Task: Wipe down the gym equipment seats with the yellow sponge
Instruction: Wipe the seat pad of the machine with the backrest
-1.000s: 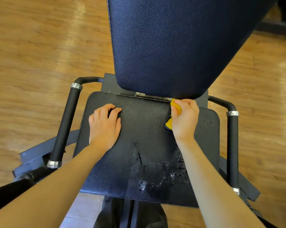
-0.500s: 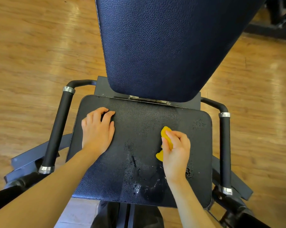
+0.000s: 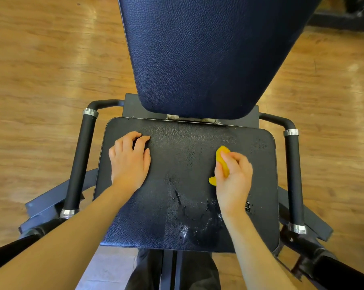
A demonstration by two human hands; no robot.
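1. A black textured vinyl seat pad [image 3: 166, 216] of a gym machine fills the middle of the view, seen from above.
2. The right hand [image 3: 233, 181] holds a crumpled yellow sponge [image 3: 222, 161] against the right half of the seat; its fingers [image 3: 237, 159] are curled round the sponge, pinching it with the thumb.
3. The left hand [image 3: 129, 162] rests palm-down on the left half of the seat, fingers loosely bent and close together, holding nothing.
4. Wet streaks and droplets [image 3: 195, 218] glisten on the seat's near part, between the forearms.
5. A dark blue padded backrest [image 3: 204, 55] rises behind the seat.
6. Black tubular handles with silver rings flank the seat, one left [image 3: 80, 162], one right [image 3: 294, 176].
7. A wooden plank floor [image 3: 41, 80] lies beneath.
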